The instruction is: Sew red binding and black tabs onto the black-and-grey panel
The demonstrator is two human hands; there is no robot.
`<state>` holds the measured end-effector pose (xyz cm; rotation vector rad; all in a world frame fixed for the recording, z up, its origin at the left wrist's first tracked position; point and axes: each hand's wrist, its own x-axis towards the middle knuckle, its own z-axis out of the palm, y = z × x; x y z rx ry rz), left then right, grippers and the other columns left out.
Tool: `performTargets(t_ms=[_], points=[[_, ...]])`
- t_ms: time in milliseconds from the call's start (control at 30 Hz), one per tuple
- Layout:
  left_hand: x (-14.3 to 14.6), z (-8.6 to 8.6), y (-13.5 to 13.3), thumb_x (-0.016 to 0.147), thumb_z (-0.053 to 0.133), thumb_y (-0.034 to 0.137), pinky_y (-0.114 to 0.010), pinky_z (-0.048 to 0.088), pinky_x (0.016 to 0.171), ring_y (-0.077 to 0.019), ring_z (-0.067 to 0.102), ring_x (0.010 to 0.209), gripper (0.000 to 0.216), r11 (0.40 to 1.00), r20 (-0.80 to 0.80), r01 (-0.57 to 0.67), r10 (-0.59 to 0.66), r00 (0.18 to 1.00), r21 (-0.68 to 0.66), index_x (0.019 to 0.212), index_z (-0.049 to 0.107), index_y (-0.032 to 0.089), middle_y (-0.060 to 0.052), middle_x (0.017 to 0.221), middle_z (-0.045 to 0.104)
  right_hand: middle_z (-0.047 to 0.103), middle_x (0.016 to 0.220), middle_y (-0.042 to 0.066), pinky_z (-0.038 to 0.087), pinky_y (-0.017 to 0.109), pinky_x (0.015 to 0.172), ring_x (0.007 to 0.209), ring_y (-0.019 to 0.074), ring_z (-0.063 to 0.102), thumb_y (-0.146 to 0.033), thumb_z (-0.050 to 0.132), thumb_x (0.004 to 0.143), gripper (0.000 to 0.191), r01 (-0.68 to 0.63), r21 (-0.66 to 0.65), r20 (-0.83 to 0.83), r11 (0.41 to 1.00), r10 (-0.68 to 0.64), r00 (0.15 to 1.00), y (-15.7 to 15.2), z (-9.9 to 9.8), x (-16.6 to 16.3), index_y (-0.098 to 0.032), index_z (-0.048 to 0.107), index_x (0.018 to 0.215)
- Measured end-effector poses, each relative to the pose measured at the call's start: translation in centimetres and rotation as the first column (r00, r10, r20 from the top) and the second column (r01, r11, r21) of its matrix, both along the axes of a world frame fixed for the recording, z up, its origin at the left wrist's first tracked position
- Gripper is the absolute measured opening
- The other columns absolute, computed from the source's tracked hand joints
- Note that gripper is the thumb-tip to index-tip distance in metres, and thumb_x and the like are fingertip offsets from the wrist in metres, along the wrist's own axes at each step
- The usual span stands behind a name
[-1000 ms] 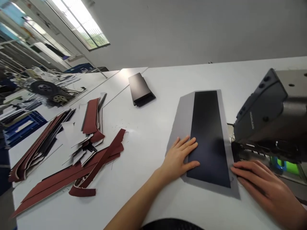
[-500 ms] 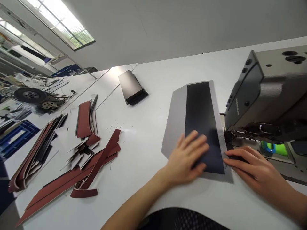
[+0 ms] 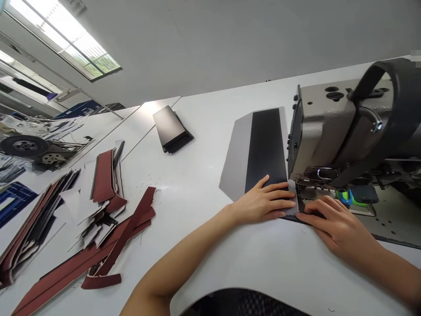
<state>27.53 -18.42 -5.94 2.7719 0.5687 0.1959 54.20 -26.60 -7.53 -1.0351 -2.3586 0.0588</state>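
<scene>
red strips (image 3: 108,237) left, heaped | dark stack of panels (image 3: 171,129) far centre | blue crate (image 3: 15,202) left edge

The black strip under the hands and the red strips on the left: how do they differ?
The black strip lies flat on a grey sheet, pinned by both hands at the sewing machine; the red strips lie loose and crisscrossed, untouched. Black is wider; the red ones are narrower. Both rest on the white table.

Your left hand (image 3: 263,202) covers the near end of the black panel (image 3: 267,147), and the sewing machine (image 3: 342,131) hides its right edge. The needle is too small to tell. The red strips (image 3: 98,250) run off the left edge.
</scene>
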Motion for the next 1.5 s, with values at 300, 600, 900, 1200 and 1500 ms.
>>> performTargets(t_ms=[300, 600, 900, 1200, 1500], points=[[0.1, 0.0, 1.7, 0.110, 0.041, 0.042, -0.050, 0.003, 0.131, -0.0221, 0.039, 0.153, 0.040, 0.997, 0.037, 0.072, -0.072, 0.997, 0.010, 0.143, 0.059, 0.026, -0.004, 0.154, 0.055, 0.065, 0.097, 0.006, 0.048, 0.036, 0.086, 0.087, 0.0184, 0.060, -0.005, 0.051, 0.092, 0.038, 0.014, 0.046, 0.049, 0.999, -0.017, 0.999, 0.5, -0.3, 0.4, -0.023, 0.074, 0.116], [0.2, 0.3, 2.5, 0.109, 0.044, 0.041, -0.051, 0.010, 0.130, -0.0241, 0.044, 0.150, 0.040, 0.995, 0.019, 0.103, -0.103, 0.995, 0.010, 0.144, 0.059, 0.029, -0.005, 0.153, 0.056, 0.065, 0.096, 0.006, 0.048, 0.036, 0.086, 0.087, 0.0187, 0.059, -0.005, 0.051, 0.092, 0.037, 0.042, 0.006, 0.042, 0.999, -0.042, 0.998, 0.3, -0.5, 0.1, -0.023, 0.074, 0.115], [0.5, 0.5, 2.7, 0.110, 0.043, 0.041, -0.050, 0.016, 0.129, -0.0249, 0.045, 0.149, 0.040, 0.995, -0.014, 0.098, -0.098, 0.995, 0.007, 0.143, 0.060, 0.028, -0.003, 0.154, 0.056, 0.065, 0.096, 0.006, 0.048, 0.035, 0.083, 0.088, 0.0182, 0.059, -0.004, 0.050, 0.091, 0.036, 0.030, -0.004, 0.030, 1.000, -0.030, 0.999, 0.4, 0.0, 0.2, -0.022, 0.073, 0.114], [0.7, 0.4, 2.7, 0.110, 0.043, 0.041, -0.050, 0.018, 0.129, -0.0243, 0.047, 0.146, 0.039, 0.996, 0.002, 0.083, -0.083, 0.997, 0.009, 0.142, 0.060, 0.027, -0.005, 0.151, 0.058, 0.066, 0.097, 0.005, 0.048, 0.039, 0.092, 0.091, 0.0193, 0.061, -0.007, 0.049, 0.094, 0.037, 0.039, -0.015, 0.011, 0.999, -0.039, 0.999, 0.4, -0.6, 0.3, -0.023, 0.072, 0.118], [0.5, 0.4, 2.1, 0.110, 0.042, 0.040, -0.050, 0.008, 0.131, -0.0226, 0.042, 0.151, 0.039, 0.998, 0.021, 0.069, -0.069, 0.997, -0.007, 0.142, 0.060, 0.027, -0.005, 0.151, 0.059, 0.066, 0.100, 0.005, 0.050, 0.040, 0.093, 0.093, 0.0198, 0.063, -0.011, 0.049, 0.096, 0.037, 0.049, -0.054, -0.034, 0.997, -0.050, 0.998, 0.4, -0.7, 0.4, -0.027, 0.074, 0.117]])
